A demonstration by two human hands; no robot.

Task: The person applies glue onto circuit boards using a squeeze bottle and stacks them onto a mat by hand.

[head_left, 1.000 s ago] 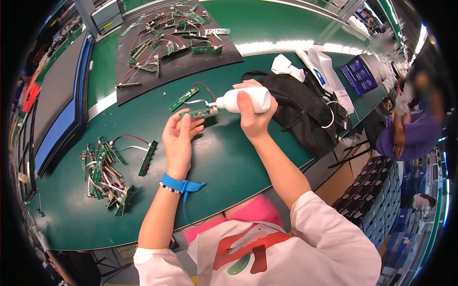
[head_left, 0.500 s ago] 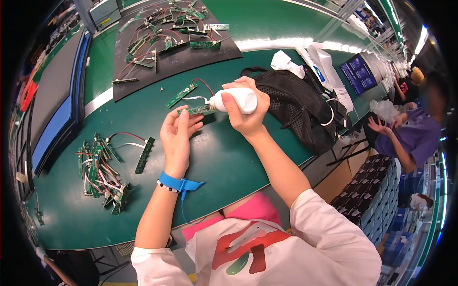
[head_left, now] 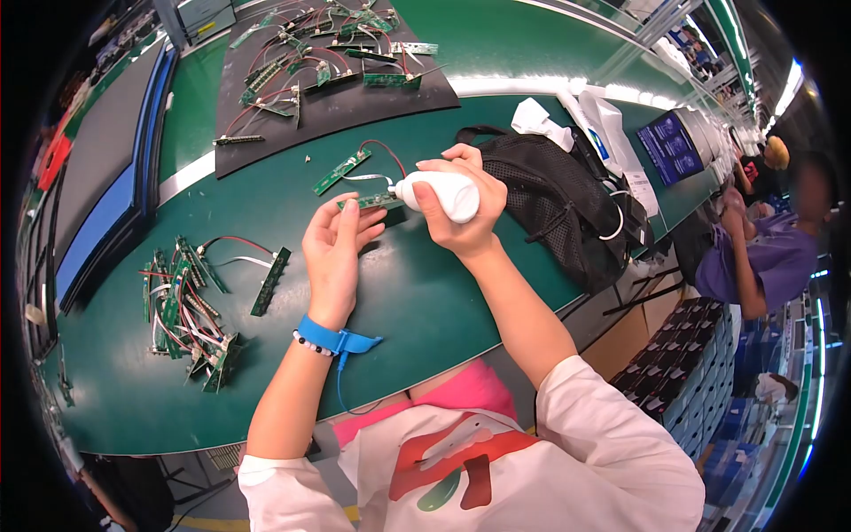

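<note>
My left hand pinches the left end of a small green circuit board between thumb and fingers, above the green bench. My right hand is wrapped round a white squeeze bottle, tilted so its nozzle points left onto the board. Red and white wires link this board to a second green circuit board lying just beyond it. A blue wrist strap with a cord is on my left wrist. A pile of wired circuit boards lies left of my left hand.
More wired boards lie on a black mat at the back. A black mesh backpack and white paper sit to the right. Stacked blue-edged panels stand at left. A person in a purple shirt is at far right.
The view has shifted slightly. Both hands keep their holds on the board and bottle, with the nozzle still at the board. The person at far right has moved their arms.
</note>
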